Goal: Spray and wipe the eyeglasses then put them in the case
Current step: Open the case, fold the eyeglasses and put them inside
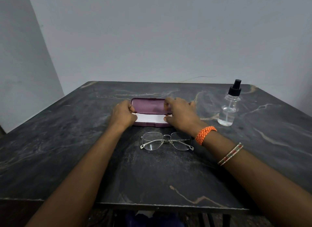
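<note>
A purple eyeglasses case (pixel 148 106) lies open on the dark marble table (pixel 67 142), with a white cloth (pixel 147 117) inside its lower half. My left hand (pixel 123 115) grips the case's left end. At the right end, my right hand (pixel 180 116) holds the lid and base between its fingers. Thin metal-framed eyeglasses (pixel 167 141) lie folded on the table just in front of the case, between my forearms. A clear spray bottle (pixel 229 106) with a black nozzle stands upright to the right, apart from both hands.
The table's near edge (pixel 152 205) runs across the bottom of the view. A grey wall (pixel 152 32) stands close behind the table's far edge. An orange wristband (pixel 205 133) and thin bangles sit on my right wrist.
</note>
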